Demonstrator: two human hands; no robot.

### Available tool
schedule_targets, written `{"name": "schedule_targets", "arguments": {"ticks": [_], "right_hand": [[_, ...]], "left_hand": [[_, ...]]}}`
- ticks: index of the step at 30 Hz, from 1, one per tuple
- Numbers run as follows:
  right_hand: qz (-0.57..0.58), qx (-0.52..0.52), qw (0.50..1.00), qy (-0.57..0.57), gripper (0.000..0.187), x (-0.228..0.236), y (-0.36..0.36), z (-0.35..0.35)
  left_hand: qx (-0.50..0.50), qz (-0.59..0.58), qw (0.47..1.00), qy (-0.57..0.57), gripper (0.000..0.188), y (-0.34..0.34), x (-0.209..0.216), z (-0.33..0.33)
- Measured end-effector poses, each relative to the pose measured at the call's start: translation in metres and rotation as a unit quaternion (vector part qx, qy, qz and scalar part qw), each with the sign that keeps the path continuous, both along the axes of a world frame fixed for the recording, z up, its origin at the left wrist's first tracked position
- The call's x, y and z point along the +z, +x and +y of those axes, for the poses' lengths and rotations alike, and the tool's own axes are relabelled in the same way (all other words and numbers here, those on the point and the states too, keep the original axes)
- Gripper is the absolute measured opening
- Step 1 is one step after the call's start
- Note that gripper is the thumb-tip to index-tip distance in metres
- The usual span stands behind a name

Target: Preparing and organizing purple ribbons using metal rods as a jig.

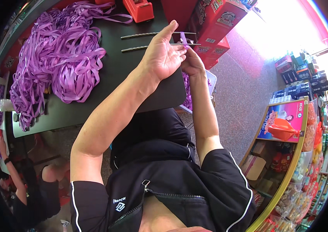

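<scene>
Purple ribbon crosses two metal rods near their three-o'clock ends. Left hand: unclenched. Right hand: grip indeterminable.

The person wears a black short-sleeved top with thin white piping curving along the left sleeve and right sleeve, and a small white emblem on the chest. A dark toothed zip lies open at the neck, its metal pull roughly loop-shaped. The trousers are black; the left hand and right hand are bare.
</scene>
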State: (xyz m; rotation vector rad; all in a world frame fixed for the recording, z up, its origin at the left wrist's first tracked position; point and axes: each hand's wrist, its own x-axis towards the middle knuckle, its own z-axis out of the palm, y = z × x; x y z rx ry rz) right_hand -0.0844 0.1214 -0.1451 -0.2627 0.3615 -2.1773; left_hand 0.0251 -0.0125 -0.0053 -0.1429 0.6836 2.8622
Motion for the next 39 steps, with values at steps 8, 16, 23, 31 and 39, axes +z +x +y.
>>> {"name": "schedule_targets", "arguments": {"ticks": [8, 16, 23, 31, 39], "right_hand": [[0.036, -0.046, 0.994, 0.09, 0.027, 0.018, 0.004, 0.008], [-0.003, -0.04, 0.999, 0.036, 0.035, 0.017, 0.007, -0.001], [0.083, -0.07, 0.994, -0.009, 0.05, 0.012, 0.0, -0.021], [0.119, -0.014, 0.99, -0.078, 0.043, 0.003, -0.014, -0.029], [0.102, 0.011, 0.989, -0.105, 0.035, -0.007, -0.016, -0.03]], "left_hand": [[0.0, -0.001, 1.0, 0.009, 0.079, -0.001, -0.001, 0.0], [0.003, -0.015, 1.0, 0.016, 0.079, 0.0, 0.002, 0.001], [-0.002, 0.008, 1.0, -0.005, 0.078, 0.0, 0.003, 0.0], [-0.006, 0.006, 1.0, 0.0, 0.075, -0.002, -0.002, -0.003], [-0.005, 0.01, 1.0, -0.014, 0.074, -0.001, -0.003, -0.003]]}}
